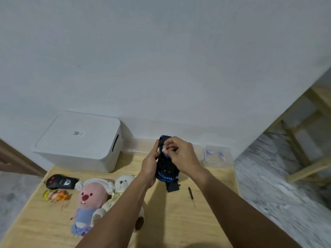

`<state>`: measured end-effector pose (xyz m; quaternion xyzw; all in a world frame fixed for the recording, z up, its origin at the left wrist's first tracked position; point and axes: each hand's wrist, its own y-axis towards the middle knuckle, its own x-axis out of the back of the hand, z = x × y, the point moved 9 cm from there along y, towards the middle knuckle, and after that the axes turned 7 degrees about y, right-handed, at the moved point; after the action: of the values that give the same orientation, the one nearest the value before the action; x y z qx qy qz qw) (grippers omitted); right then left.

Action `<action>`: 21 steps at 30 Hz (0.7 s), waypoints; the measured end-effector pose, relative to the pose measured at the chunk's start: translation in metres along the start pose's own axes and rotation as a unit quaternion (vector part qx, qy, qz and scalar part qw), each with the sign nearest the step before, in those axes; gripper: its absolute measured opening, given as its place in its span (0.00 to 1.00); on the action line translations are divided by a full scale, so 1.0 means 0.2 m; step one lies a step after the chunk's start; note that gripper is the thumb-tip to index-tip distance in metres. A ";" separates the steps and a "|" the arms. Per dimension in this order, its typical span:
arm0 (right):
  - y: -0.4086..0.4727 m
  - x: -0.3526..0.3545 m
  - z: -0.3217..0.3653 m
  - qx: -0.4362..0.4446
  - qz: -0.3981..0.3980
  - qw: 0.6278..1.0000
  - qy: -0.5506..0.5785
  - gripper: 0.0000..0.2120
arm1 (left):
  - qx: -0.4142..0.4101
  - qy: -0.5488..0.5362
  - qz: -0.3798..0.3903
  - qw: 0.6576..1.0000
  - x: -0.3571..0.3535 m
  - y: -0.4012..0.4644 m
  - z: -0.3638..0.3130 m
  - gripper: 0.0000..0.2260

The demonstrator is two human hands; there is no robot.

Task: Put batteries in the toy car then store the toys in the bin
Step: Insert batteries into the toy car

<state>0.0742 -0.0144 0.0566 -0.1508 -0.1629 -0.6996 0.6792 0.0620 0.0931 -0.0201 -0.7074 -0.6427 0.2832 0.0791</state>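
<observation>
Your right hand (180, 154) fingers (170, 148) pinch a battery (164, 149) at the toy car (165, 169) | your left hand (149, 167) grips the car's side, raised over the bench (179, 221) | closed white bin (78, 140) far left by the wall | plush toys (93, 199) lie near left | screwdriver (191, 195) near right

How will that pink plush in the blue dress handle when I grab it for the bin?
The pink plush looks soft and stuffed, so probably floppy and light. Its fabric should not slip. It lies against the white teddy bear, which may shift.
</observation>
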 end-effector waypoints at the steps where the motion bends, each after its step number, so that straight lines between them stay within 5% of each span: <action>1: 0.00 -0.01 0.00 -0.004 0.005 1.000 -0.004 0.09 | -0.001 0.001 0.007 1.000 0.00 0.00 0.00 0.21; 15: -0.04 -0.04 0.01 0.044 -0.016 0.991 -0.128 0.05 | -0.021 0.004 0.053 0.998 0.03 -0.03 -0.05 0.18; 21: -0.06 0.07 -0.12 -0.083 -0.115 0.989 0.038 0.09 | -0.046 0.013 0.029 0.998 0.03 -0.02 -0.08 0.23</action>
<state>0.0615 -0.0377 0.0412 -0.1603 -0.0948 -0.7895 0.5849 0.0656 0.1029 -0.0070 -0.7325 -0.6330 0.2461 0.0469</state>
